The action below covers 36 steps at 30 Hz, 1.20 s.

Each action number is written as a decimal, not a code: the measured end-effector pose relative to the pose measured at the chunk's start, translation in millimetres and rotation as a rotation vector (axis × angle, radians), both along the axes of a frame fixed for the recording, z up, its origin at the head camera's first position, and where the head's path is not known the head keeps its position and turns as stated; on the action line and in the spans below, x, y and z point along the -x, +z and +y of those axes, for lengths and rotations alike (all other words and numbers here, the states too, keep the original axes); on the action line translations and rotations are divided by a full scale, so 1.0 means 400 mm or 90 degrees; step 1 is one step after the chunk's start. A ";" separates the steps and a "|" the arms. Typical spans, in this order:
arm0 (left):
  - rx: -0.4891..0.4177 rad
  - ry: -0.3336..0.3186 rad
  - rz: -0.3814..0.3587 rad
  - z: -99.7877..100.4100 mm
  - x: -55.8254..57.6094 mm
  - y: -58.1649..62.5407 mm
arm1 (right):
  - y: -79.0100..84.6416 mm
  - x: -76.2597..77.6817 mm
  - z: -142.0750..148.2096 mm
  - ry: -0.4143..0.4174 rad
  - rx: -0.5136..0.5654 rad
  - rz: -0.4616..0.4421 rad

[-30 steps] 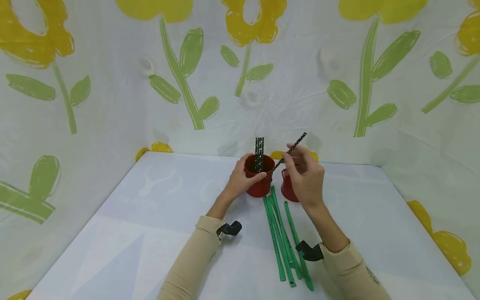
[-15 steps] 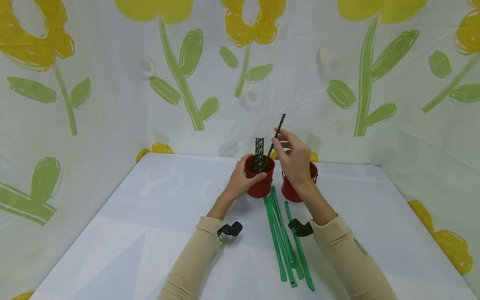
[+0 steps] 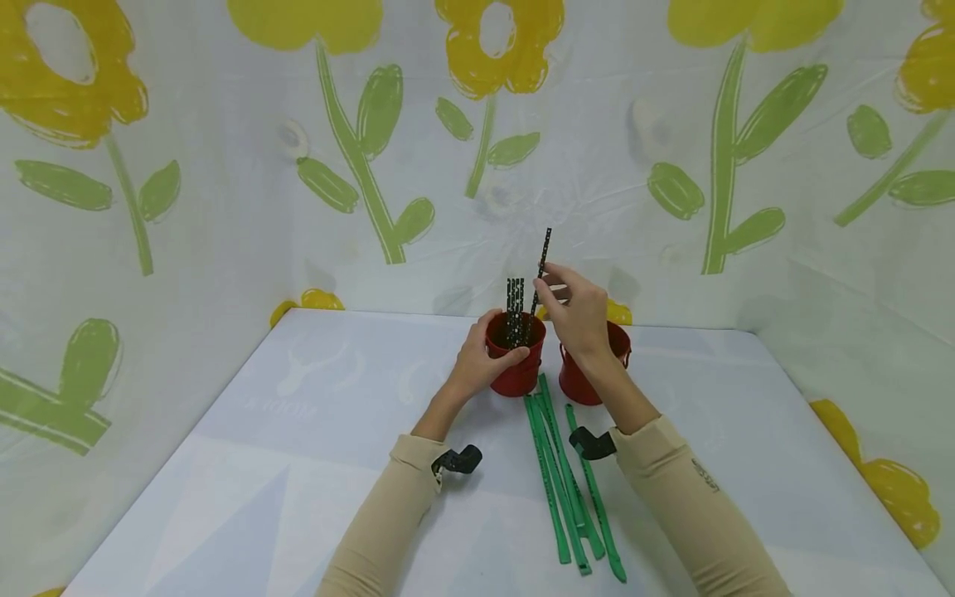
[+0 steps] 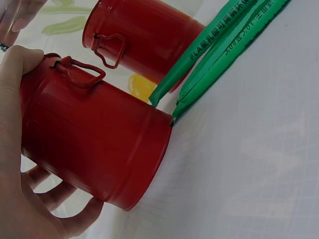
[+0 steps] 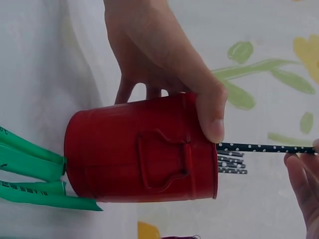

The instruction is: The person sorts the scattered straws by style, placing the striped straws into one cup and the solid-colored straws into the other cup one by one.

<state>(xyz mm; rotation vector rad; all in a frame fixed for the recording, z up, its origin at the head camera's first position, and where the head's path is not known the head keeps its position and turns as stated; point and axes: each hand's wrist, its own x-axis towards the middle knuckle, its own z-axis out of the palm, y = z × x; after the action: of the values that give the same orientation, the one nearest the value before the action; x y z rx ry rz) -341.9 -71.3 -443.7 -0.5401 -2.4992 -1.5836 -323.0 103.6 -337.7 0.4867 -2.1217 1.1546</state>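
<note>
My left hand [image 3: 477,358] grips a red metal bucket [image 3: 515,381] by its side, thumb at the rim and fingers around the far wall. Several black straws with white dots [image 3: 515,308] stand upright inside it. Above the rim my right hand [image 3: 580,311] pinches one more dotted straw [image 3: 545,249], whose lower end is inside the bucket. The right wrist view shows this pinched straw [image 5: 269,148] longer above the rim than the others [image 5: 233,163]. How deep its lower end reaches is hidden by the bucket wall.
A second red bucket [image 3: 582,383] stands just right of the held one, partly behind my right hand and wrist. Several green-wrapped straws [image 3: 559,481] lie on the white table [image 3: 298,448] in front of the buckets. A flower-printed cloth [image 3: 597,182] hangs behind the table.
My right hand has moved left, carrying the dotted straw from a slant outside the rim to nearly upright in the bucket, then slightly down. My left hand keeps its grip.
</note>
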 end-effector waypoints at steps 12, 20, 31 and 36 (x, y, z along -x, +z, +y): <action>-0.010 -0.001 -0.001 0.001 0.001 0.001 | 0.011 0.007 0.005 0.026 -0.003 -0.057; -0.004 0.002 -0.008 -0.001 0.000 0.001 | -0.018 0.001 0.021 0.039 0.009 -0.084; -0.015 -0.005 -0.004 -0.002 -0.004 0.001 | -0.050 -0.022 0.036 0.039 0.017 -0.086; -0.012 -0.003 -0.011 -0.003 -0.005 0.003 | -0.065 -0.036 0.048 0.022 0.008 -0.083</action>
<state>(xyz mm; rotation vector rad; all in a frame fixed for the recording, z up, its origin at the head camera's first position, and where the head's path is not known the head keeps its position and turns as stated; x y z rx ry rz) -339.8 -72.6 -442.7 -0.5330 -2.4951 -1.6189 -308.5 123.0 -363.6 0.4551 -2.2243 1.2484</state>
